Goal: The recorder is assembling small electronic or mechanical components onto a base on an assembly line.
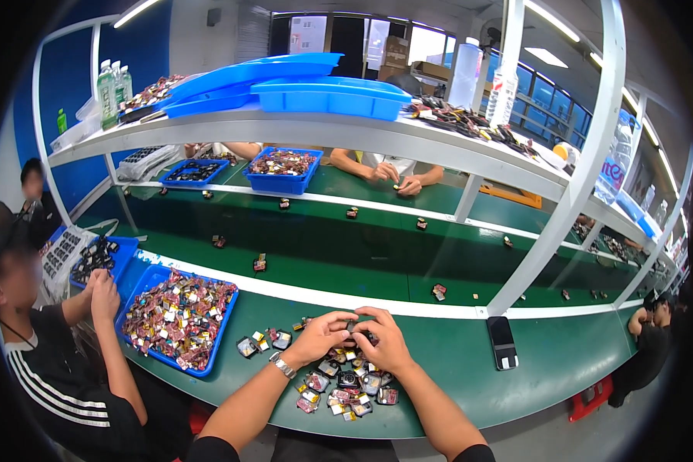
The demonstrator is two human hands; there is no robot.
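Note:
My left hand, with a metal watch on its wrist, and my right hand meet above the green bench. Both have bent fingers closed around one small item, mostly hidden by the fingers, so its kind cannot be told. Right below lies a loose pile of small electronic assemblies, with dark or clear housings and red and yellow parts. A few similar pieces lie apart, left of my left wrist.
A blue tray heaped with small red, white and yellow parts stands to the left. A black phone lies at right. Beyond a white rail, a green conveyor belt carries scattered pieces. Co-workers sit left and opposite. Blue trays rest on the shelf above.

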